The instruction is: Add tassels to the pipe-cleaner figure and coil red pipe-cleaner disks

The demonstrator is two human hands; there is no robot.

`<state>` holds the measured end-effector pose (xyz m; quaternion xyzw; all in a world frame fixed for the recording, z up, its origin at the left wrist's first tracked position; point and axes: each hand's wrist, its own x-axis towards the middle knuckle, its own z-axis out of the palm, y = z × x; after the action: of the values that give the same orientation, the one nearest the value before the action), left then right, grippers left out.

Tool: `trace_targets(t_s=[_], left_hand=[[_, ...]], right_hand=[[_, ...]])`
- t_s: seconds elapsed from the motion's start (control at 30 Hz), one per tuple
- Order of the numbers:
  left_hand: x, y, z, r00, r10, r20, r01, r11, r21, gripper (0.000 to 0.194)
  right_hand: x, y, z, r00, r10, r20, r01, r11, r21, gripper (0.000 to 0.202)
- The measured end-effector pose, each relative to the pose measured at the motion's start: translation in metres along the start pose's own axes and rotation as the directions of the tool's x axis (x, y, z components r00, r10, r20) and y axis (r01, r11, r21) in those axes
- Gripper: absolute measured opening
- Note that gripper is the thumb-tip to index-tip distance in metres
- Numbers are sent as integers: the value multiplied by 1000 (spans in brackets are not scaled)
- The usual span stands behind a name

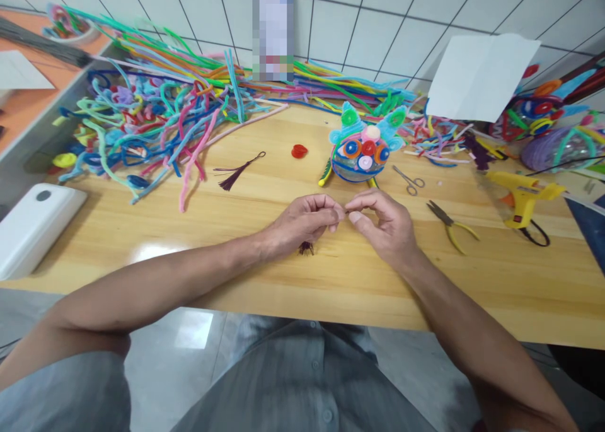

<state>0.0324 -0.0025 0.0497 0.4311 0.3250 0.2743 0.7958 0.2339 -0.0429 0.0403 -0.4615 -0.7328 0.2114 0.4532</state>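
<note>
My left hand [309, 222] is closed around a dark purple tassel [306, 248], whose fringe hangs out below the palm. Thumb and forefinger of my right hand [382, 225] pinch a small dark bit, likely the tassel's cord, right beside the left fingertips. A second dark tassel [232, 176] with a loop lies on the wooden table [265, 293] to the left. Beyond my hands stands a colourful animal-faced ornament [360, 151] of pipe cleaners. A small red piece [299, 151] lies left of it.
Small scissors [410, 181], yellow-handled pliers [451, 224] and a yellow glue gun [520, 197] lie to the right. A heap of pipe cleaners [155, 123] fills the back left. A white box-shaped device [40, 227] sits at the left edge.
</note>
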Motion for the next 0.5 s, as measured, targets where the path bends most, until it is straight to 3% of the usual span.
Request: trace_targets(t_s=[0.5], left_hand=[[1,0,4,996,-83,-43,83,997,1,17]], right_hand=[[0,1,-3,993,-113,29,117,974,-195,11]])
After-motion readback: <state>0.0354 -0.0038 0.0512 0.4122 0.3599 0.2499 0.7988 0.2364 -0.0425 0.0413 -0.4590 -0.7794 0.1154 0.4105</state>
